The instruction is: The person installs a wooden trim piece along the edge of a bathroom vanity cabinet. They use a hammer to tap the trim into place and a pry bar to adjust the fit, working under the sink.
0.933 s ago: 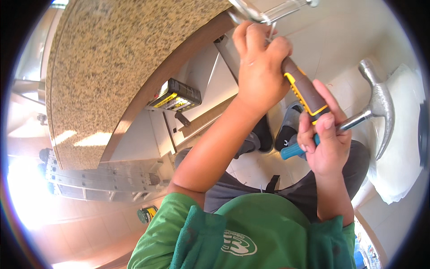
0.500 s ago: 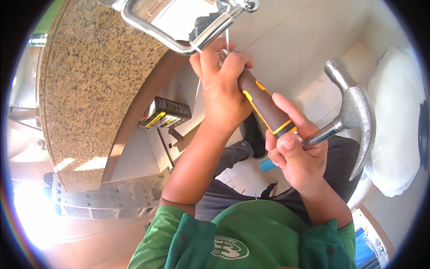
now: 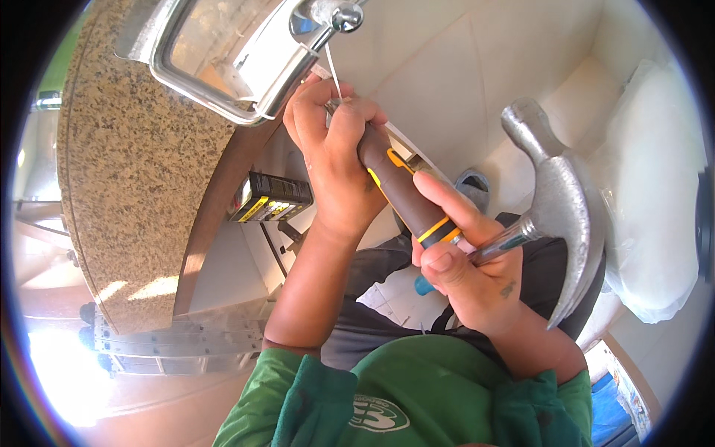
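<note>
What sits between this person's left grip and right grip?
In the head view, a brown handle with yellow trim spans from left grip to right grip, which holds a hammer.

My right hand (image 3: 477,279) holds a shiny gray hammer (image 3: 562,197) with a blue handle (image 3: 424,285), its claw (image 3: 583,261) pointing back toward me. My left hand (image 3: 333,160) holds a brown and yellow tool handle (image 3: 402,186), tilted.

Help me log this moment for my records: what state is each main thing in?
Left hand: closed around the upper part of the brown-handled tool.
Right hand: closed around the hammer.
Brown-handled tool: held aslant.
Hammer: held, claw pointing toward the person.
Black box: below countertop level; open or closed, cannot tell.
White plastic bag: bulging; contents unclear.
</note>
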Available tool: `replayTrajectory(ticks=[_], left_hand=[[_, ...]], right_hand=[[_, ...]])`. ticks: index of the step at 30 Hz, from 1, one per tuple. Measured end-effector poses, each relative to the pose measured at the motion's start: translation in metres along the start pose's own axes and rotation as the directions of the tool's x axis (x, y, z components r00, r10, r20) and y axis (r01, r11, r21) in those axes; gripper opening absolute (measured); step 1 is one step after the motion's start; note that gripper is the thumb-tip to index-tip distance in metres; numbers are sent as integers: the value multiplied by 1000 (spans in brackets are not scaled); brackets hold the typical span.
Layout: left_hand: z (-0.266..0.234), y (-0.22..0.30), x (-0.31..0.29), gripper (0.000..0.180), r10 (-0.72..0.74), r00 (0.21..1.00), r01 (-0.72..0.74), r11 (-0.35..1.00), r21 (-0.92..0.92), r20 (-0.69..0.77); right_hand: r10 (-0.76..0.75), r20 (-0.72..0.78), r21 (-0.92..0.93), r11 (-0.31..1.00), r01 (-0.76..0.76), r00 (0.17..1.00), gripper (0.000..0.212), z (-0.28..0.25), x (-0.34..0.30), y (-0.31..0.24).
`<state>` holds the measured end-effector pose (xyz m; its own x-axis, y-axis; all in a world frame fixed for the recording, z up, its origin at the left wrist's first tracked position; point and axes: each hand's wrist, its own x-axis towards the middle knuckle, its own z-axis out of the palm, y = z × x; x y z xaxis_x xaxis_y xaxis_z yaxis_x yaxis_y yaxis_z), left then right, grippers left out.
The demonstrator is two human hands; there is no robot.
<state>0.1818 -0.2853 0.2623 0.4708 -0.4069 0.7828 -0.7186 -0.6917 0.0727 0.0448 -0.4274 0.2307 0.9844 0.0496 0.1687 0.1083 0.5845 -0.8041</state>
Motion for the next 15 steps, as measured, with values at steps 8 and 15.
replayTrajectory(ticks=[8, 15], left_hand=[[2, -7, -4, 27, 8, 1000, -8, 999, 32, -8], [-14, 2, 2, 30, -124, 990, 129, 990, -62, 69]], right_hand=[[18, -68, 129, 992, -9, 998, 67, 6, 2, -5], [-77, -103, 35, 996, 81, 992, 78, 10, 5, 1]])
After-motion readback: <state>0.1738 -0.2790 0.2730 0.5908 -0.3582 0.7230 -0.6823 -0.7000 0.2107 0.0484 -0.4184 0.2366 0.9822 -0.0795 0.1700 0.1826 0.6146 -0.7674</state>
